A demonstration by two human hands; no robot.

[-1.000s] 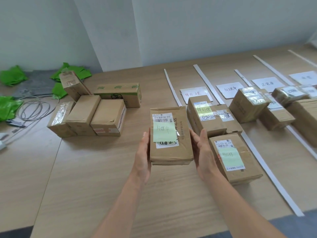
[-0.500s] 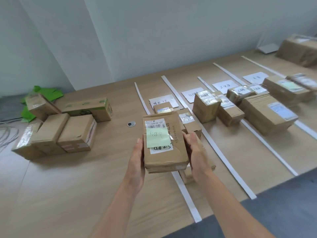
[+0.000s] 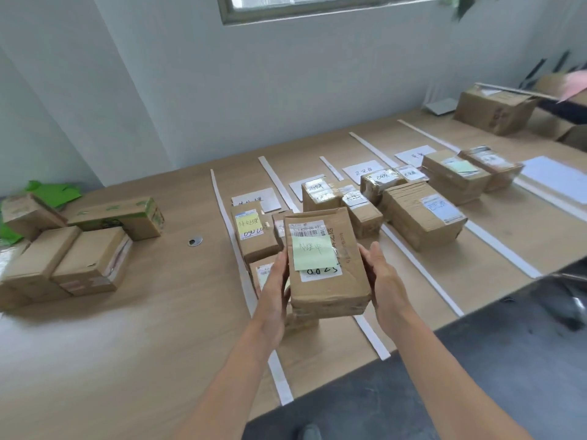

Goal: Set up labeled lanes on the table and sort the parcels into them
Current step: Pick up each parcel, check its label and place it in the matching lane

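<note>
Parcel: brown cardboard box with green sticky note (image 3: 327, 265), held above the leftmost lane (image 3: 324, 354).
Grip: left hand (image 3: 275, 282) and right hand (image 3: 386, 281) clasp its sides.
Beneath: labelled cardboard parcels (image 3: 254, 239), white paper strip (image 3: 370, 333).

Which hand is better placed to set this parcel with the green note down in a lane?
Right, probably. Both hands hold the parcel, but the right hand is on the side facing the further lanes; the left hand hangs over boxes in the first lane.
</note>
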